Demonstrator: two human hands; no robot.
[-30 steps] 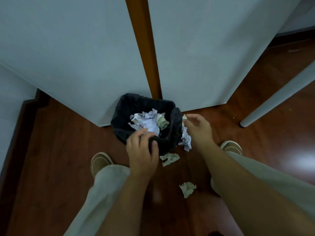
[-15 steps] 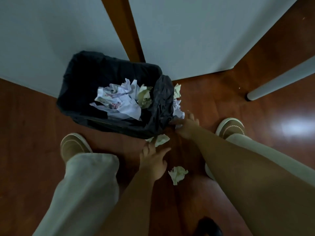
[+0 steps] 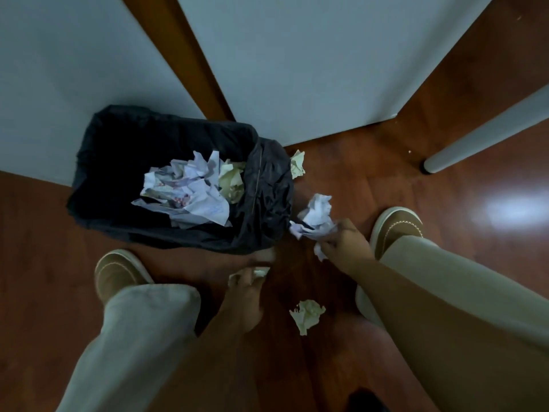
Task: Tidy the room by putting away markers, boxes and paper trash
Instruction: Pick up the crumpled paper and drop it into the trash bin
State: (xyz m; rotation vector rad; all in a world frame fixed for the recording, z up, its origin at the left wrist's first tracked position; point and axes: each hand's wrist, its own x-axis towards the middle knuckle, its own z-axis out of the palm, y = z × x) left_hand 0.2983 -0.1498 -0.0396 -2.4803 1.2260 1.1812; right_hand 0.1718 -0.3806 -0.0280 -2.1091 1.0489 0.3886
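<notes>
We see the right hand (image 3: 346,243) reaching down just right of the bin (image 3: 261,188), its grip closed round a white wad (image 3: 316,217). Left hand (image 3: 246,288), just below the bin, pinches a scrap (image 3: 260,272). No writing legible.

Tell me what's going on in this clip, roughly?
A person crouches over a black-lined trash bin that already holds crumpled paper. The right hand grips a white paper wad just beside the bin, not yet over it. The left hand is down at the floor, closing on a small paper scrap. Two more crumpled pieces lie loose: one by the bin's right corner, one between the feet.
</notes>
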